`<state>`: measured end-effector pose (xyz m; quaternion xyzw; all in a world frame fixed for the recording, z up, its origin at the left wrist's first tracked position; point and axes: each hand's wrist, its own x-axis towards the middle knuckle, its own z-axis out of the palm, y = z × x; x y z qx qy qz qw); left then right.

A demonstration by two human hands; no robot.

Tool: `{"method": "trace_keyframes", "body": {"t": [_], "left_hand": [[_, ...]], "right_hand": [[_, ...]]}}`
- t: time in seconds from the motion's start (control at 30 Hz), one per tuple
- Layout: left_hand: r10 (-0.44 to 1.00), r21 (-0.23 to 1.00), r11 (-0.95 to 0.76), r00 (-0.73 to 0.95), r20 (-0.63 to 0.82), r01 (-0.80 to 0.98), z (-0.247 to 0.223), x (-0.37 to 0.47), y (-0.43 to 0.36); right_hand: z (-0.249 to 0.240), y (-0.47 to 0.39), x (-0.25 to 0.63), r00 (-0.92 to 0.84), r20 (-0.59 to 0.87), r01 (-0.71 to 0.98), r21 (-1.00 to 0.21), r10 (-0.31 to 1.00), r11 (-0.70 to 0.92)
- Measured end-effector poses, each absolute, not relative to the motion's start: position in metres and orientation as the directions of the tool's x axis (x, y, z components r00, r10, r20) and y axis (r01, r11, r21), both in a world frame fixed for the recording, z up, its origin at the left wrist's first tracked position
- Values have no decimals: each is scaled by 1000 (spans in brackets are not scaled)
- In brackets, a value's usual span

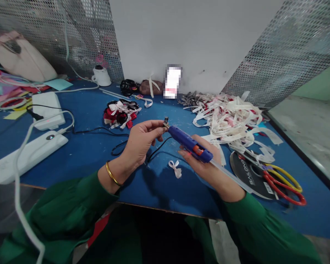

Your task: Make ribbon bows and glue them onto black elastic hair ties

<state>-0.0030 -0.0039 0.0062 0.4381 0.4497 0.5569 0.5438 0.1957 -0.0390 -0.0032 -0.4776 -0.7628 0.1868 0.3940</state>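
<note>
My right hand is wrapped round a blue glue gun, with a long clear glue stick sticking out of its back end. The gun's nozzle points to the left, at a small dark piece pinched between the thumb and fingers of my left hand. The piece is too small to tell its kind; nozzle and piece look to be touching or nearly so. Below the gun, a small pale pink ribbon bow lies on the blue table.
Tangled white ribbons heap at the right, near scissors on a black disc. Finished-looking red, black and pink bows pile at the left. A power strip, black cord, mug and lit phone also stand about.
</note>
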Motion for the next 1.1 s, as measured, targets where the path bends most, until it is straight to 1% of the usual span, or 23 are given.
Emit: {"method": "trace_keyframes", "body": {"t": [0.37, 0.63, 1.1], "left_hand": [[1000, 960, -2, 5, 4, -280, 8, -3, -5], [1000, 973, 29, -2, -30, -231, 10, -6, -5], [998, 968, 53, -30, -62, -245, 8, -7, -2]], "right_hand": [[-4, -37, 195, -269, 520, 657, -516, 810, 550], [-5, -35, 196, -327, 552, 682, -424, 767, 596], [-8, -33, 197, -368, 609, 692, -326, 703, 645]]}}
